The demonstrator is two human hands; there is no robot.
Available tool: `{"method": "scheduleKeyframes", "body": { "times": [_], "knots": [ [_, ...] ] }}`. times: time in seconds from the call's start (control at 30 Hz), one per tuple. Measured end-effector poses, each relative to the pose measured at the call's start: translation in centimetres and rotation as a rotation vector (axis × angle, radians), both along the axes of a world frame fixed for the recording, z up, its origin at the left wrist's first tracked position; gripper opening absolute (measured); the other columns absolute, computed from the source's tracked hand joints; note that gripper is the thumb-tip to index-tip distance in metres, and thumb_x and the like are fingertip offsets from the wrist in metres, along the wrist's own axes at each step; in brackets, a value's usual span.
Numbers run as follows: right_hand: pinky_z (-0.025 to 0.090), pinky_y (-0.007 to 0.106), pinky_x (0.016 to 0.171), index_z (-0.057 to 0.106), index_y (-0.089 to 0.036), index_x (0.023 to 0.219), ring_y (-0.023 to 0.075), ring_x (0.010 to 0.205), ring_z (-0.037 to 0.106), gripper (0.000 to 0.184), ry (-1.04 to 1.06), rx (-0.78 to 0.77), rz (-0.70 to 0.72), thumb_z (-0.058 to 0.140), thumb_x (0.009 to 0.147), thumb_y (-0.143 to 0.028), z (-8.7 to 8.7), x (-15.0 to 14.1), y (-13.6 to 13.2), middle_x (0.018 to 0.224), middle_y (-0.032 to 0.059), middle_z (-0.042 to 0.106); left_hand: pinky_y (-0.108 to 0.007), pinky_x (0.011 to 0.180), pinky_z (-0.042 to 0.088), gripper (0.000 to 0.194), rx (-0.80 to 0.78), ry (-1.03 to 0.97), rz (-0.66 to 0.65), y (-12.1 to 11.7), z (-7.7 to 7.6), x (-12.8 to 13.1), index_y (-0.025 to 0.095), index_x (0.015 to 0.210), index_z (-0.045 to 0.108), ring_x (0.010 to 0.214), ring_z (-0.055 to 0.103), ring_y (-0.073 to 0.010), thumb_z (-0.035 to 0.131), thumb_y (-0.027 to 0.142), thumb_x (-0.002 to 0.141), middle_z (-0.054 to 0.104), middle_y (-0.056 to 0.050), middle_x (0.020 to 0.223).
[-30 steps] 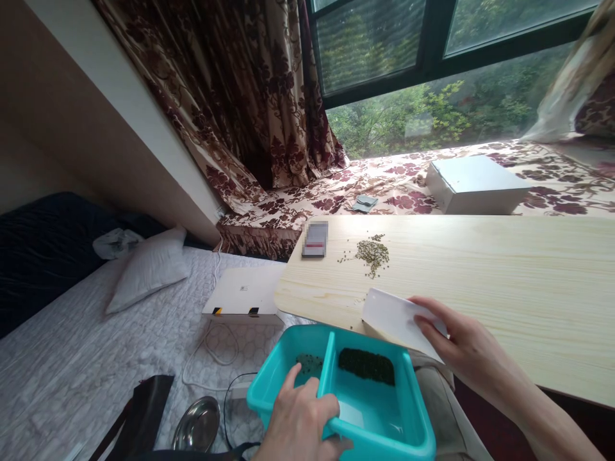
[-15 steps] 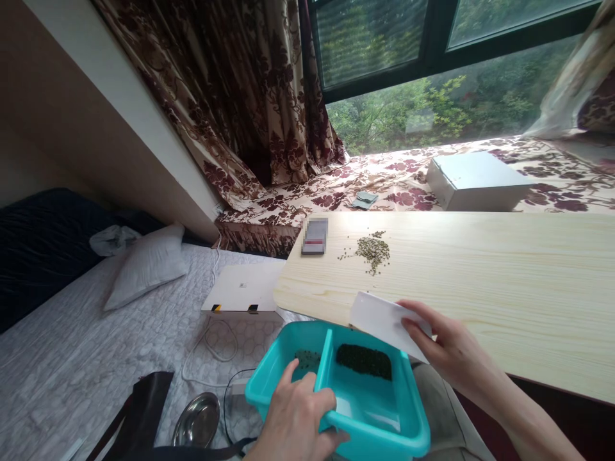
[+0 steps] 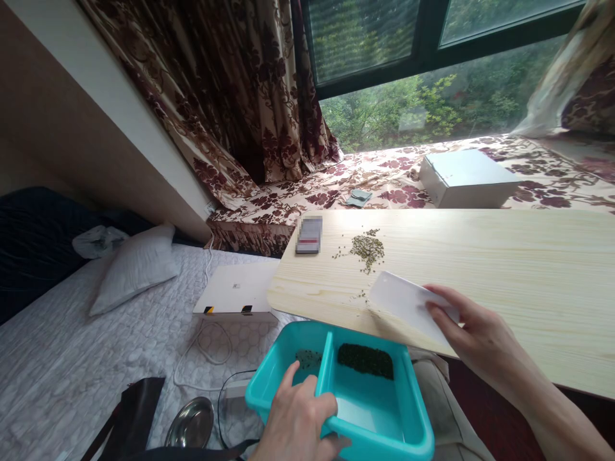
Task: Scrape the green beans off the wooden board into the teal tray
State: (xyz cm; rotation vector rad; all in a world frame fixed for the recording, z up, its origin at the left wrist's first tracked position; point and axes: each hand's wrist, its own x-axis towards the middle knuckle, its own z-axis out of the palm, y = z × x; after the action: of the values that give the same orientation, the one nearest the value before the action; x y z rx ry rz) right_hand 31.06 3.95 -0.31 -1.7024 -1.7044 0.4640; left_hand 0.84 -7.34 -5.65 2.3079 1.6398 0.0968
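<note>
My left hand (image 3: 300,419) grips the near rim of a turquoise two-compartment tray (image 3: 413,410) held below the table edge. Dark green beans (image 3: 365,360) fill the far end of its right compartment, and a few lie in the left one. My right hand (image 3: 473,330) pinches a white plastic scraper card (image 3: 403,304) standing on the pale wooden tabletop (image 3: 504,269) near its front edge. A small pile of green beans (image 3: 368,248) lies on the table beyond the card.
A phone (image 3: 308,235) lies at the table's left corner. White boxes sit on the window seat (image 3: 466,176) and on the bed (image 3: 230,296). A pillow (image 3: 132,266), a steel bowl (image 3: 189,424), a dark bag (image 3: 127,422) and a cable lie on the bed.
My right hand has lifted the scraper card back from over the tray onto the tabletop, closer to the bean pile. The left hand keeps holding the tray.
</note>
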Motion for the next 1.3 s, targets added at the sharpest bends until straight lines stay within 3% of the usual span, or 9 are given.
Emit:
{"method": "scheduleKeyframes", "body": {
  "times": [0.13,0.37,0.5,0.67,0.87,1.0,1.13,1.3],
  "knots": [
    [0.045,0.031,0.047,0.076,-0.022,0.106,0.0205,0.047,0.061,0.04,-0.042,0.026,0.008,0.05,0.084,-0.043,0.2,-0.7,0.4,0.067,0.0045,0.075,-0.06,0.112,0.038,0.034,0.015,0.008,-0.068,0.2,-0.1,0.8,0.025,0.071,0.069,0.077,0.065,-0.0229,0.093,0.049,0.066,0.059,0.002,0.072],
    [0.047,0.031,0.052,0.076,-0.02,0.109,0.0237,0.057,0.068,0.044,-0.071,0.009,0.045,0.047,0.084,-0.042,0.3,-1.0,1.4,0.072,0.007,0.076,-0.059,0.111,0.039,0.033,-0.045,0.04,-0.216,0.8,1.5,2.0,0.025,0.078,0.073,0.075,0.065,-0.0209,0.086,0.055,0.077,0.063,0.001,0.075],
    [0.045,0.031,0.05,0.075,-0.018,0.114,0.0219,0.05,0.062,0.048,-0.108,-0.024,0.032,0.046,0.083,-0.042,0.6,-1.3,2.4,0.061,0.0046,0.07,-0.061,0.111,0.038,0.038,0.004,0.054,-0.18,0.3,0.7,2.0,0.024,0.074,0.072,0.071,0.063,-0.0213,0.088,0.059,0.07,0.061,0.0,0.073],
    [0.041,0.03,0.045,0.077,-0.022,0.106,0.0191,0.041,0.054,0.04,-0.107,0.005,0.125,0.048,0.083,-0.038,0.7,-1.4,2.7,0.05,0.0001,0.062,-0.061,0.112,0.037,0.041,0.065,0.017,-0.1,-0.3,0.0,1.0,0.025,0.071,0.069,0.07,0.063,-0.0216,0.09,0.06,0.066,0.057,0.002,0.072],
    [0.042,0.031,0.046,0.076,-0.022,0.106,0.0206,0.043,0.056,0.04,-0.108,0.006,0.112,0.049,0.082,-0.038,1.1,-1.2,2.9,0.054,0.0022,0.066,-0.058,0.115,0.036,0.03,-0.002,-0.004,-0.083,-0.1,1.8,-0.2,0.025,0.076,0.067,0.075,0.065,-0.0205,0.09,0.044,0.074,0.057,0.003,0.075],
    [0.043,0.03,0.046,0.077,-0.024,0.104,0.0196,0.043,0.056,0.037,-0.104,0.015,0.158,0.05,0.082,-0.037,1.1,-1.5,2.9,0.058,0.0024,0.069,-0.059,0.113,0.038,0.031,-0.032,0.071,-0.05,0.1,3.0,-0.3,0.023,0.074,0.067,0.078,0.066,-0.0232,0.093,0.038,0.07,0.058,0.002,0.073],
    [0.045,0.03,0.048,0.077,-0.023,0.105,0.0182,0.046,0.058,0.037,-0.058,0.014,0.213,0.051,0.083,-0.038,1.0,-2.3,2.6,0.069,0.0042,0.076,-0.058,0.114,0.038,0.025,-0.084,0.11,-0.061,0.3,4.3,-0.3,0.023,0.078,0.069,0.081,0.068,-0.0228,0.09,0.036,0.077,0.062,0.0,0.076],
    [0.046,0.029,0.049,0.076,-0.021,0.107,0.0166,0.046,0.056,0.039,-0.041,0.005,0.283,0.048,0.086,-0.038,0.9,-3.4,2.3,0.077,0.0061,0.079,-0.058,0.114,0.037,0.024,-0.076,0.109,-0.032,0.3,4.7,-0.6,0.023,0.078,0.068,0.081,0.067,-0.0226,0.089,0.036,0.078,0.062,0.001,0.077]
  ]
}}
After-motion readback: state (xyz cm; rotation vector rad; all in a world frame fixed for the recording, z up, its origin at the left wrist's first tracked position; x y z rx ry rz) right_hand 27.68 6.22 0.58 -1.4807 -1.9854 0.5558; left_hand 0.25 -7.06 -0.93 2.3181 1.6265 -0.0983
